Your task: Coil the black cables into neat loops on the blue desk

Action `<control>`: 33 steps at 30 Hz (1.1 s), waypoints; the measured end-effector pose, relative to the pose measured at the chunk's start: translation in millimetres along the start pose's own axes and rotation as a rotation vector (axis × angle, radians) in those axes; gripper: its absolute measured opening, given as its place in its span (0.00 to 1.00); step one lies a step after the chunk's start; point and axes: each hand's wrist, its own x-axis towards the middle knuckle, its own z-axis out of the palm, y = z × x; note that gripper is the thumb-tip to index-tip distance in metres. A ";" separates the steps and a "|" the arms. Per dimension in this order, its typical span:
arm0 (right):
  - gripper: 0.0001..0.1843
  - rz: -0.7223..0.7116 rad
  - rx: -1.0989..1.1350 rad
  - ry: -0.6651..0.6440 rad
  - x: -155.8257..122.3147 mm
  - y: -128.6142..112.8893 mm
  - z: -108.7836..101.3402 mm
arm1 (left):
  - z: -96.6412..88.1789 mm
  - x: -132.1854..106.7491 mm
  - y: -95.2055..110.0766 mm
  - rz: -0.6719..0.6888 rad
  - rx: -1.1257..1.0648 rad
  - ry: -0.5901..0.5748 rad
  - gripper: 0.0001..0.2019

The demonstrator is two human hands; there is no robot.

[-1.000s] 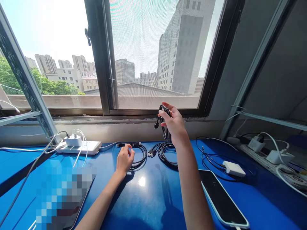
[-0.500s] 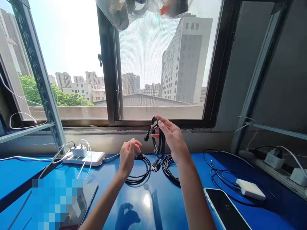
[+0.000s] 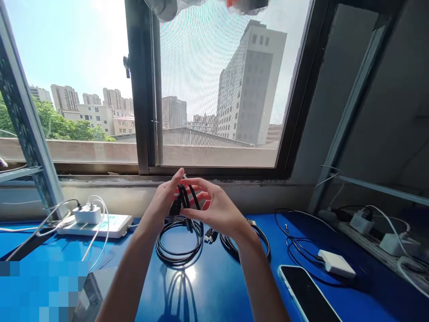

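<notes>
Both hands meet above a blue table [image 3: 214,286], just in front of the window sill. My right hand [image 3: 214,210] holds a coiled black cable [image 3: 186,199] upright, its fingers curled round the loops. My left hand [image 3: 164,201] pinches the same coil from the left, fingers pointing up. Beneath the hands two more coiled black cables lie flat on the table, one at the left [image 3: 177,243] and one at the right [image 3: 250,239], with their plugs [image 3: 209,235] between them.
A white power strip [image 3: 97,223] with a charger and white leads lies at the left. A phone [image 3: 306,295] lies face up at the lower right, beside a white adapter [image 3: 337,264] on a black lead. Another strip with chargers [image 3: 378,235] runs along the right edge.
My left hand rose from the table and came right to grip the coil that my right hand holds. My right hand brought the coil lower and nearer. The view swung a little.
</notes>
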 end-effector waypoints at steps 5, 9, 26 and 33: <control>0.27 -0.011 -0.039 0.016 1.1 -4.7 8.2 | -1.1 -3.2 8.4 -0.025 -0.060 0.164 0.19; 0.30 -0.001 -0.041 0.046 0.4 -5.8 13.3 | -5.3 -2.1 9.6 -0.003 -0.044 0.198 0.17; 0.22 0.046 -0.081 0.180 -2.6 -5.0 -13.1 | 4.3 -2.1 -1.1 0.289 0.176 -0.024 0.37; 0.24 0.123 0.215 -0.100 -0.8 -1.1 -21.0 | 20.6 -9.0 -0.1 0.209 0.016 -0.233 0.38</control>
